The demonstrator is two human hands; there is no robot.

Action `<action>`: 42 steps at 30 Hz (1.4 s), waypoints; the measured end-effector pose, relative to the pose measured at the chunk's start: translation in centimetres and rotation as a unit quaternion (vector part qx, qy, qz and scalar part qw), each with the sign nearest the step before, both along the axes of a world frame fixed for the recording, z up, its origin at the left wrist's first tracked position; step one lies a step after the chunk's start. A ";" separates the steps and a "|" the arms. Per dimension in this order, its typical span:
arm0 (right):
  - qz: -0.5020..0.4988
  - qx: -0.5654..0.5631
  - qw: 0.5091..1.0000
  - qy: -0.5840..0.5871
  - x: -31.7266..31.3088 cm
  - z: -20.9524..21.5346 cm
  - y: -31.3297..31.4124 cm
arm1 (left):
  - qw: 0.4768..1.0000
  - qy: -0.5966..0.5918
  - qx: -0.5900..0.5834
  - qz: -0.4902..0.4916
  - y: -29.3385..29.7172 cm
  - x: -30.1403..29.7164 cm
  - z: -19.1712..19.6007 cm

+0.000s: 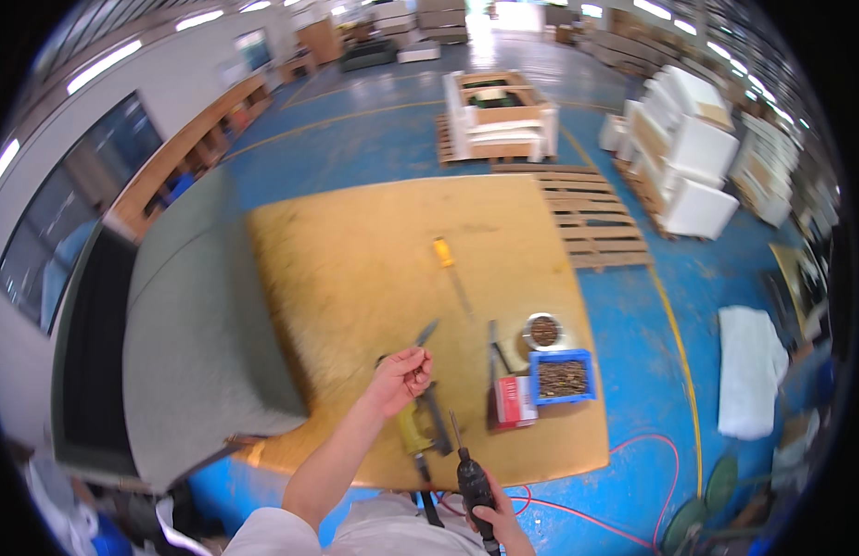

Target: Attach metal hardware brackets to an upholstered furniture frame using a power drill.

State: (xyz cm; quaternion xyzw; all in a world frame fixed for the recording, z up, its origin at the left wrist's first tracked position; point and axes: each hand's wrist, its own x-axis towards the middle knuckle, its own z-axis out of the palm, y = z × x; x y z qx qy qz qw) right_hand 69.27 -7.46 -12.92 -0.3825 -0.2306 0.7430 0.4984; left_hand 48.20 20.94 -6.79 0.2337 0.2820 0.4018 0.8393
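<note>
My left hand is over the table, its thumb and fingers pinched together; what they hold, if anything, is too small to make out. A dark pointed blade-like piece shows just beyond the fingertips, and I cannot tell whether it lies on the table. At the near edge, my right hand grips a black power screwdriver with a long thin bit pointing away from me. Between the hands lies a yellow-green tool with black parts, partly behind my left hand. Further off rests a yellow-handled screwdriver.
At the table's right stand a blue bin of screws, a round dish of screws and a red-and-white box. A grey upholstered piece fills the left side. A red hose trails across the floor; wooden pallets lie beyond.
</note>
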 end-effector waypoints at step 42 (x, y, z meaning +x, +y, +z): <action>0.128 0.124 0.948 -0.265 -45.4 -4.6 -2.2 | 0.930 0.250 -0.096 0.252 -19.8 -42.8 -10.6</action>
